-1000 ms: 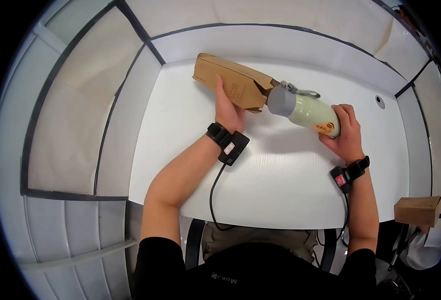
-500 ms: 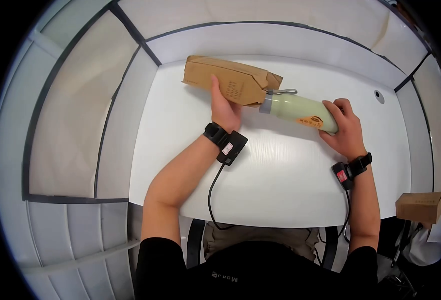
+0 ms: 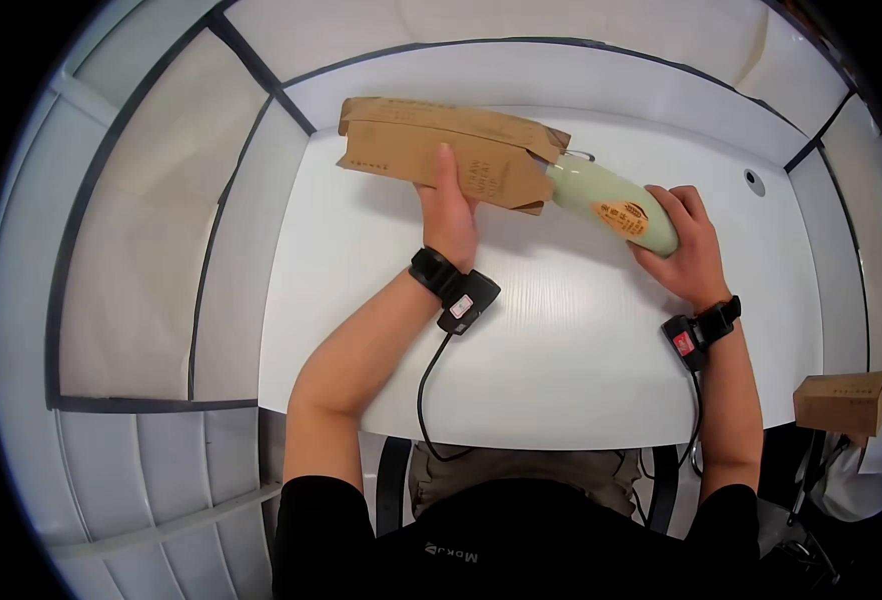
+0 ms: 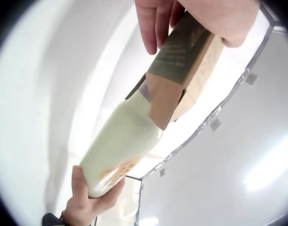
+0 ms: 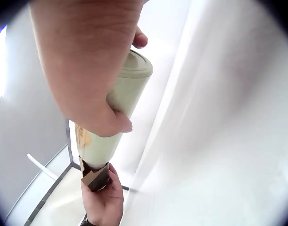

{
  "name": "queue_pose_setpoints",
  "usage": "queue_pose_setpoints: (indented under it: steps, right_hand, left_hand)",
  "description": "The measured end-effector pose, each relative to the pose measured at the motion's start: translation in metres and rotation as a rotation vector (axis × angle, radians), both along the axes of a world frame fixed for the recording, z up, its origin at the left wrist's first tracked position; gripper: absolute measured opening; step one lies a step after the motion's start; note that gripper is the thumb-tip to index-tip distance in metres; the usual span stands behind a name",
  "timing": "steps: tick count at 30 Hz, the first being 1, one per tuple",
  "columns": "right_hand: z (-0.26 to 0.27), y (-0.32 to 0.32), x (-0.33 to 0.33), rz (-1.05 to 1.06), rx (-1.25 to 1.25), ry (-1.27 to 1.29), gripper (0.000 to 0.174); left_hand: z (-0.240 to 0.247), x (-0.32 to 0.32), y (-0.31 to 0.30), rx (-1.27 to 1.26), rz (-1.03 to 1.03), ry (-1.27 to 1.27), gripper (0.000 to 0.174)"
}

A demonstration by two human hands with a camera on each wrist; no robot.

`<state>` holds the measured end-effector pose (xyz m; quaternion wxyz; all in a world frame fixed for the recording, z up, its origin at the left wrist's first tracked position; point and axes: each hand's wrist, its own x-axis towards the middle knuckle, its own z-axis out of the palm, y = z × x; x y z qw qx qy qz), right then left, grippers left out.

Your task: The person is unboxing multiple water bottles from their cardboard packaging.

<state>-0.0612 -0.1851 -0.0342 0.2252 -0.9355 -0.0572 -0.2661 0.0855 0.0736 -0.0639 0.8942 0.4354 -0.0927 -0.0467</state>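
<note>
Left hand [image 3: 449, 215] clamped on the cardboard box [image 3: 411, 148]: thumb [image 3: 447, 165] up the printed near face, box between it and the fingers. Looks like a steadying grip, set back from the flapped end so that end stays clear for the bottle [image 3: 601, 190]. Box lies lengthwise, mouth toward my right side.

Right hand [image 3: 696, 255] clamped round the bottle's base, thumb on the near side, fingers over the far side. My read: base hold leaves the neck end unobstructed. Bottle slants, base nearer me, neck end inside the box mouth, most of the pale green body outside. Strap loop [image 3: 581, 156] pokes out by the mouth; a flap [image 4: 165, 101] lies over the bottle's shoulder. Can't tell how deep the cap sits.

Both look raised over the white bench [image 3: 561, 370], shadows below.

Arms: left elbow bent out, forearm angled up and inward to the box. Right forearm steeper, hand turned inward to the bottle. Wrist cameras on both.
</note>
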Motion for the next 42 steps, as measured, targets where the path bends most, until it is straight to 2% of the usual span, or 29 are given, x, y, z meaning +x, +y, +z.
queue_pose_setpoints:
  steps: [4,8,11,12,16,19,20,23,26,29,30,33,34,37,38,41,42]
  right_hand:
    - [-0.002,0.004,0.001,0.033,0.058,0.022,0.058]
    - [-0.002,0.016,0.002,0.072,0.101,0.071,0.059]
    - [-0.005,0.025,0.005,0.082,0.153,0.058,0.059]
    - [-0.006,0.028,0.006,0.086,0.153,0.079,0.065]
    - [-0.013,0.050,0.010,0.054,0.372,0.107,0.078]
    - [-0.017,0.071,0.014,0.064,0.482,0.131,0.076]
    - [-0.025,0.075,0.018,0.119,0.433,0.073,0.074]
    - [-0.024,0.074,0.014,0.214,0.465,0.239,0.075]
    - [-0.013,0.070,0.008,0.468,0.838,0.228,0.070]
    - [-0.021,0.052,0.012,0.416,0.672,0.273,0.062]
    - [-0.020,0.052,0.013,0.370,0.647,0.221,0.049]
    - [-0.011,0.047,0.012,0.310,0.330,0.236,0.048]
    - [-0.013,0.050,0.011,0.234,0.362,0.211,0.048]
    - [-0.024,0.050,0.021,0.200,0.346,0.021,0.054]
    - [-0.024,0.048,0.023,0.218,0.307,0.066,0.067]
    - [-0.028,0.051,0.026,0.301,0.430,0.133,0.081]
    - [-0.023,0.056,0.024,0.348,0.536,0.226,0.087]
  left_hand:
    - [0.000,-0.003,0.000,0.101,-0.024,-0.065,0.051]
    - [-0.015,0.001,-0.002,0.327,0.000,-0.156,0.057]
    - [-0.013,-0.002,-0.002,0.288,-0.057,-0.190,0.060]
    - [-0.011,-0.002,-0.003,0.301,-0.068,-0.241,0.063]
    - [-0.007,-0.013,-0.005,0.402,-0.104,-0.309,0.065]
    - [-0.011,-0.017,-0.009,0.423,-0.169,-0.336,0.067]
    - [-0.013,-0.021,-0.012,0.428,-0.171,-0.338,0.068]
    - [-0.010,-0.024,-0.012,0.394,-0.182,-0.264,0.070]
    - [-0.008,-0.016,-0.008,0.292,-0.247,-0.102,0.070]
    - [-0.007,-0.012,-0.006,0.259,-0.342,-0.067,0.071]
    - [-0.008,-0.011,-0.008,0.296,-0.351,-0.079,0.072]
    - [-0.010,-0.012,-0.009,0.377,-0.427,-0.097,0.076]
    - [-0.009,-0.012,-0.008,0.402,-0.459,-0.101,0.078]
    - [-0.005,-0.017,-0.010,0.476,-0.530,-0.129,0.079]
    - [-0.002,-0.018,-0.010,0.482,-0.545,-0.118,0.081]
    - [0.004,-0.020,-0.010,0.503,-0.601,-0.091,0.085]
    - [0.004,-0.020,-0.009,0.513,-0.626,-0.084,0.085]
